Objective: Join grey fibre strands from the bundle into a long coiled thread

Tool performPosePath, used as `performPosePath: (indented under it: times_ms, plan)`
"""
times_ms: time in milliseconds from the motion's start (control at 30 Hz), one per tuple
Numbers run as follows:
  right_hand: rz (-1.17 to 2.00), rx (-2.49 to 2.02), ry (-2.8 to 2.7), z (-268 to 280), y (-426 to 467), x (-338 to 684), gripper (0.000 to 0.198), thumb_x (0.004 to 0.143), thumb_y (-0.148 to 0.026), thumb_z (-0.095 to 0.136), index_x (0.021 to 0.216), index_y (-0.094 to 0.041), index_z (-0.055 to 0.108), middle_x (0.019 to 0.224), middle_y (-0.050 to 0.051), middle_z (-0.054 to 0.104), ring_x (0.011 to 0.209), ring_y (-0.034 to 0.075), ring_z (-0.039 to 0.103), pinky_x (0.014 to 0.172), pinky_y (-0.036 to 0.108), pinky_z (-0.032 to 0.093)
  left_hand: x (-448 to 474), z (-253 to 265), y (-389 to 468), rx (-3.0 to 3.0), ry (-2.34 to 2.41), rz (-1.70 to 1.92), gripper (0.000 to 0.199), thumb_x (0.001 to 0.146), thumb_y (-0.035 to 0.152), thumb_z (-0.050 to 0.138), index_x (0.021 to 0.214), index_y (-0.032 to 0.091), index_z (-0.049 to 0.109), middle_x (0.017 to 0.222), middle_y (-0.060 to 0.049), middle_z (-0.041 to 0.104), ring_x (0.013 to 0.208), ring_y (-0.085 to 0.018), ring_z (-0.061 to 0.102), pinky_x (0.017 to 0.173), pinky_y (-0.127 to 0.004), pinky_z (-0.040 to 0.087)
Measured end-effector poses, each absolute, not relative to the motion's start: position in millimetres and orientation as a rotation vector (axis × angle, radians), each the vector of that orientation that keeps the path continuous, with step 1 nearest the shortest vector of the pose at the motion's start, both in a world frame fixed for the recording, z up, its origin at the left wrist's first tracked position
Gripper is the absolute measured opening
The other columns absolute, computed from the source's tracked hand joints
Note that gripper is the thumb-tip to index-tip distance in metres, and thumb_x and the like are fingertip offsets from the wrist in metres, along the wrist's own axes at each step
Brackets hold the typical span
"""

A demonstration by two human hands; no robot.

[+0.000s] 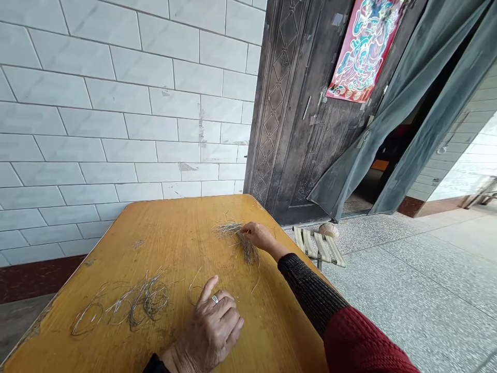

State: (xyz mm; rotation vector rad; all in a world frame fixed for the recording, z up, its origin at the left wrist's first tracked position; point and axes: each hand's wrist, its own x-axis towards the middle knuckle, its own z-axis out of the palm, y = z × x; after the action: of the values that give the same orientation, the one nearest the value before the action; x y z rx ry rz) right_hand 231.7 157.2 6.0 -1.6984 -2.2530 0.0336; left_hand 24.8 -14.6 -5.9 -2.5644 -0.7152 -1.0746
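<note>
My right hand (259, 235) reaches to the far right of the table, its fingers pinched on thin metal wire (232, 228) at a tangled pile. More of that pile hangs together in a loose bunch (248, 249) just below the hand. My left hand (212, 331), with a ring on one finger, is near the table's front. Its little finger sticks out while the others curl inward, hiding the thumb and whatever they may hold. A thin wire loop (190, 291) shows beside that little finger. Farther left lie several coiled wires (149, 300).
The yellow wooden table (174, 220) stands against a white tiled wall (128, 124). Beyond its right edge are a strap-topped folding stool (319, 246) and a speckled floor (392, 274). A dark carved door (287, 114) and a grey-green curtain (361, 155) stand behind.
</note>
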Motion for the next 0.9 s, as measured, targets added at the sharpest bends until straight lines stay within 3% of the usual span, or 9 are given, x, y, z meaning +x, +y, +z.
performPosePath:
  times_ms: [233, 467, 800, 900]
  plan:
    - [0.067, -1.570, -2.381, 2, 139, 221, 0.014, 0.076, -0.019, 0.057, 0.081, -0.023, 0.070, 0.102, 0.003, 0.063, 0.100, 0.018, 0.054, 0.075, 0.022, 0.039, 23, -5, -13, -2.563, -0.723, -1.067, 0.021, 0.082, 0.011, 0.039, 0.066, 0.018, 0.051, 0.063, 0.001, 0.057, 0.065, -0.013, 0.055, 0.094, -0.050, 0.037]
    - [0.094, -1.526, -2.258, 14, 135, 242, 0.021, 0.084, -0.024, 0.049, 0.092, -0.026, 0.068, 0.099, 0.002, 0.067, 0.095, 0.017, 0.057, 0.078, 0.025, 0.040, 23, -5, -12, -2.553, -0.744, -1.075, 0.021, 0.081, 0.011, 0.040, 0.065, 0.018, 0.052, 0.063, 0.001, 0.057, 0.065, -0.013, 0.055, 0.096, -0.050, 0.036]
    - [0.239, -1.452, -2.127, 19, 120, 272, 0.030, 0.084, -0.020, 0.040, 0.101, -0.016, 0.065, 0.091, 0.005, 0.068, 0.074, 0.013, 0.060, 0.070, 0.025, 0.045, 19, -4, -7, -2.571, -0.871, -1.151, 0.023, 0.081, 0.014, 0.039, 0.063, 0.019, 0.052, 0.061, 0.001, 0.058, 0.061, -0.013, 0.055, 0.094, -0.049, 0.037]
    - [0.248, -1.503, -2.111, 21, 113, 280, 0.028, 0.082, -0.019, 0.043, 0.096, -0.019, 0.067, 0.095, 0.005, 0.068, 0.079, 0.015, 0.060, 0.074, 0.027, 0.043, 18, -4, -5, -2.566, -0.883, -1.146, 0.023, 0.081, 0.014, 0.039, 0.063, 0.019, 0.052, 0.061, 0.001, 0.058, 0.061, -0.013, 0.055, 0.094, -0.047, 0.037]
